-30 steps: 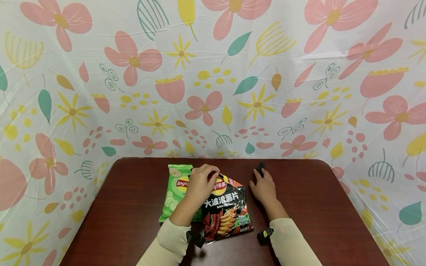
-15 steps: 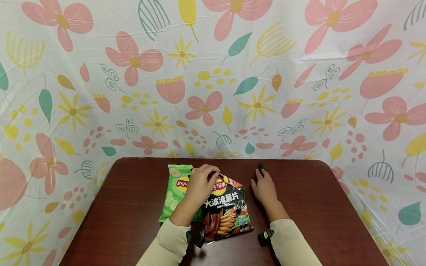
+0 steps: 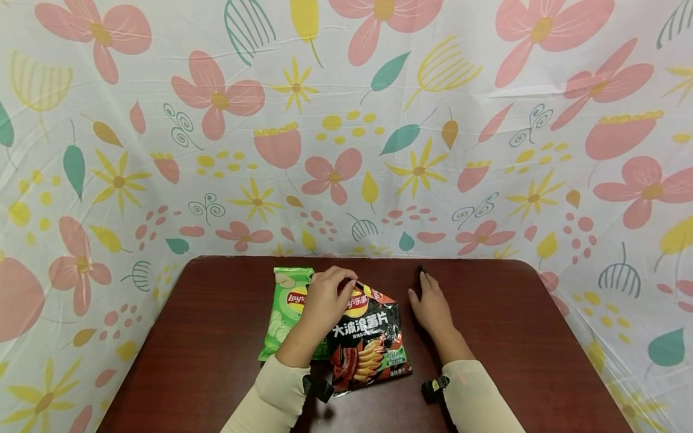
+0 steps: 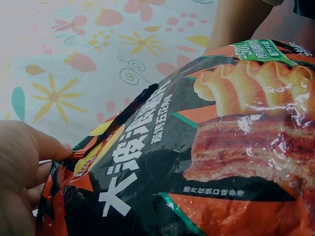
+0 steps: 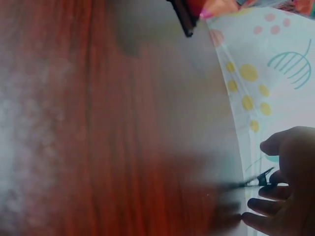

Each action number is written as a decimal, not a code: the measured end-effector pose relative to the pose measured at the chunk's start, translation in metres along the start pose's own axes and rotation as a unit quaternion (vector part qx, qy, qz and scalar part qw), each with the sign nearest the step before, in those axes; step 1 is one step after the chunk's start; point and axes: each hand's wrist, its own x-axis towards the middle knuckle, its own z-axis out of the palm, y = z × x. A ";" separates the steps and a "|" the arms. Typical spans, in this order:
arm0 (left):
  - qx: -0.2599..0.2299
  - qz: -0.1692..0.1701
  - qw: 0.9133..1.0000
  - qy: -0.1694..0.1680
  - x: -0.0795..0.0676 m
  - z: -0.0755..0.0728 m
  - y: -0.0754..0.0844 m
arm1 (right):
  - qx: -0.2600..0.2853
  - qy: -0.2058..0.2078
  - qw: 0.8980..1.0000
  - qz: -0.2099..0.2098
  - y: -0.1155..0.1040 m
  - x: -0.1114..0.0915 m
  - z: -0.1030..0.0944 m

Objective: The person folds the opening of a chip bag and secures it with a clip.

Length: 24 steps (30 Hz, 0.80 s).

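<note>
My left hand (image 3: 325, 296) pinches the folded top edge of a black bag of potato chips (image 3: 361, 346), thumb on its printed front in the left wrist view. The bag lies slanted on the table, its wavy-chip and meat picture facing up. To the right of it, my right hand (image 3: 431, 304) holds a slim black clip (image 3: 420, 269) at its fingertips, back down and apart from the bag. In the right wrist view this clip (image 5: 264, 180) shows two thin bars in a V shape, partly hidden behind the fingers.
A green bag of potato chips (image 3: 287, 307) lies left of the black bag, partly under it and under my left forearm. The dark red wooden table (image 3: 498, 313) ends at the back against a flower-patterned cloth (image 3: 335, 120). Each wrist wears a small black camera.
My right hand has shifted slightly to the right. The black clip in it has turned and looks thinner from above. My left hand and both bags have stayed in place.
</note>
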 end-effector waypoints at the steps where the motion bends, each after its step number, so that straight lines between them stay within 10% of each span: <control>1: -0.001 0.000 1.000 0.000 0.000 0.000 0.000 | 0.007 0.000 1.000 0.000 0.000 -0.001 -0.001; 24: -0.003 0.003 1.000 -0.007 0.000 0.000 0.000 | 0.212 0.112 0.970 0.050 -0.013 -0.019 -0.012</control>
